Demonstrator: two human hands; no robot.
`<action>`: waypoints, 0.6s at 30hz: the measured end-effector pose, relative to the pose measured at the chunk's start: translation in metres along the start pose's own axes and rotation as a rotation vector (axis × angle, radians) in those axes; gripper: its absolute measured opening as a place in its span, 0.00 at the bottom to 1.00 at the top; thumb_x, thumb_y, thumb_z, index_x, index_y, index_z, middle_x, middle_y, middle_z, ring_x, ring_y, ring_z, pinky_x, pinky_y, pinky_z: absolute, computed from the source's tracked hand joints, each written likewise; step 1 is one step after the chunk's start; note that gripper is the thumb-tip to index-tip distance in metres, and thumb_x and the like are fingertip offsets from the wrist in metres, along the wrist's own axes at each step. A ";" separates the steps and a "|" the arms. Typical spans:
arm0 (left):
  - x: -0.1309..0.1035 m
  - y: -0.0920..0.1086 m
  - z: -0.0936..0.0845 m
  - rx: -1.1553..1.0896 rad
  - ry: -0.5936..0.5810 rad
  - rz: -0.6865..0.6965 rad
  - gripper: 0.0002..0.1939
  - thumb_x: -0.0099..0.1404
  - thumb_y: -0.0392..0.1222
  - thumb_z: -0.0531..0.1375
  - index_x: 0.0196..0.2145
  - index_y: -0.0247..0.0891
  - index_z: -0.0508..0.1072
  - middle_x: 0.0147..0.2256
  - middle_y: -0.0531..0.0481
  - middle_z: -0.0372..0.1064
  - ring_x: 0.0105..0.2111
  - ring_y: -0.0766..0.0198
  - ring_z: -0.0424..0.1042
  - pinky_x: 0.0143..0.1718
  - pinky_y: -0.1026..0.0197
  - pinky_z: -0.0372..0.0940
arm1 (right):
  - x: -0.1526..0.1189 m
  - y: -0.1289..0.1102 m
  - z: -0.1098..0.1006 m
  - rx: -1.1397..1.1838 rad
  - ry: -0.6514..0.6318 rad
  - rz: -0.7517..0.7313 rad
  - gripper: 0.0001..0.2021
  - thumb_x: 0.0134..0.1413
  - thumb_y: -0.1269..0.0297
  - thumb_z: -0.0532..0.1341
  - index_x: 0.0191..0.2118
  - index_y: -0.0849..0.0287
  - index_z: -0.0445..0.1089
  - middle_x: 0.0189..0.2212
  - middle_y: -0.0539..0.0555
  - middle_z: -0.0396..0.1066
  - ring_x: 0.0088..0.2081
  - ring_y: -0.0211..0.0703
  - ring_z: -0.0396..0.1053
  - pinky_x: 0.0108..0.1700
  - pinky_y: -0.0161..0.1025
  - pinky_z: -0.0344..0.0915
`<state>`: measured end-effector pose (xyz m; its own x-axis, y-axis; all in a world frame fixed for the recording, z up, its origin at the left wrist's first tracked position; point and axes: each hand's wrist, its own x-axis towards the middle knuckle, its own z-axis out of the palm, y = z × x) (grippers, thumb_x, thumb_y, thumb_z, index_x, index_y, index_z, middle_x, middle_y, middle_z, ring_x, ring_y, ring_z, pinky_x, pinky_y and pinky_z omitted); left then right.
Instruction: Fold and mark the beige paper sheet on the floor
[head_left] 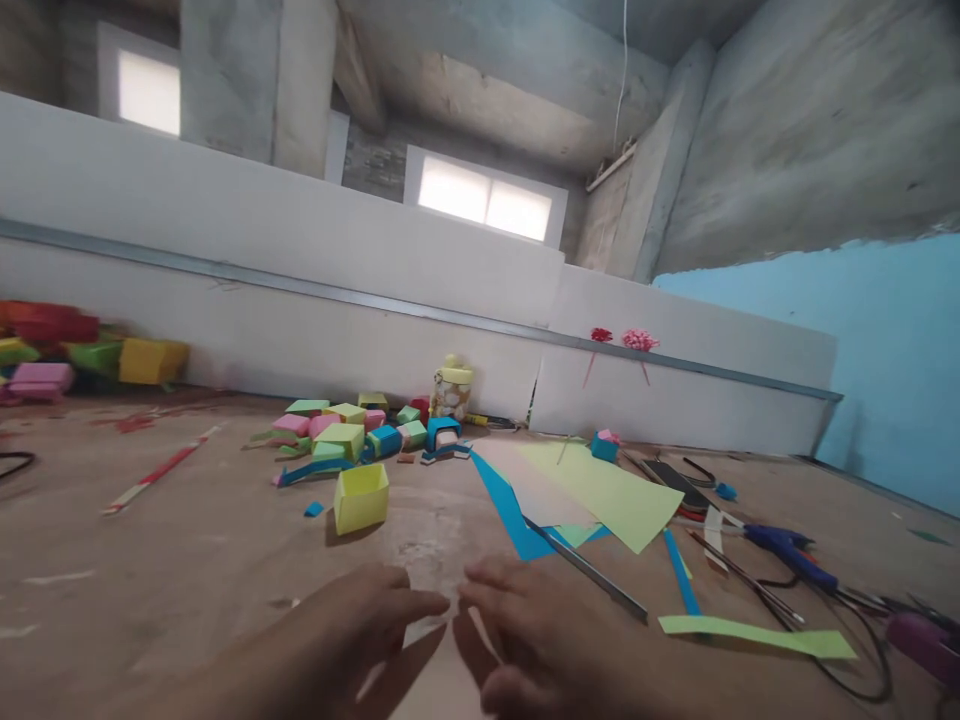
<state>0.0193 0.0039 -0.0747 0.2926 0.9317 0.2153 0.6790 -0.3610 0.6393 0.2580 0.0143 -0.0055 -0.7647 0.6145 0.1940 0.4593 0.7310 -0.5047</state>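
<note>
1. My left hand [352,625] and right hand [525,630] lay low at 6 o'clock on the surface [187,560], fingertips nearly meeting.
2. Between them sat a pale paper piece [420,640], partly hidden; both hands touched it with fingers loosely curled, but I could not tell whether either gripped it.
3. The yellow paper box [361,497] stood at 11 o'clock from my left hand, well apart.
4. A metal ruler [585,570] lay at 1 o'clock, near my right hand, across blue and green sheets.
</note>
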 end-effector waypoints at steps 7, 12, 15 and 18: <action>0.001 0.021 -0.036 -0.178 -0.090 -0.071 0.21 0.49 0.49 0.60 0.42 0.45 0.76 0.27 0.52 0.68 0.30 0.56 0.69 0.32 0.56 0.65 | -0.005 -0.004 0.007 0.157 0.290 0.245 0.25 0.38 0.78 0.57 0.45 0.61 0.78 0.32 0.54 0.73 0.34 0.41 0.69 0.38 0.36 0.63; 0.011 0.031 -0.063 -0.361 -0.213 -0.101 0.15 0.55 0.50 0.59 0.33 0.38 0.78 0.26 0.52 0.72 0.28 0.60 0.70 0.27 0.63 0.60 | -0.001 0.008 -0.019 0.600 0.298 0.441 0.10 0.35 0.69 0.55 0.25 0.63 0.73 0.20 0.47 0.64 0.23 0.34 0.58 0.26 0.32 0.53; 0.014 0.022 -0.059 -0.347 -0.163 -0.125 0.12 0.56 0.49 0.59 0.27 0.37 0.74 0.20 0.55 0.65 0.22 0.64 0.63 0.22 0.64 0.56 | 0.000 0.009 -0.027 0.610 0.357 0.471 0.05 0.38 0.65 0.56 0.20 0.60 0.65 0.15 0.44 0.57 0.19 0.32 0.52 0.23 0.33 0.47; 0.014 0.015 -0.055 -0.324 -0.149 -0.121 0.19 0.60 0.57 0.56 0.30 0.38 0.74 0.25 0.51 0.72 0.26 0.60 0.69 0.26 0.62 0.62 | 0.001 0.009 -0.025 0.594 0.418 0.489 0.07 0.39 0.61 0.58 0.20 0.58 0.61 0.15 0.43 0.55 0.19 0.32 0.51 0.23 0.33 0.46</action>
<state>-0.0036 0.0142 -0.0211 0.3341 0.9421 0.0300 0.4732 -0.1952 0.8591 0.2723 0.0289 0.0113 -0.2621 0.9621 0.0753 0.2923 0.1535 -0.9439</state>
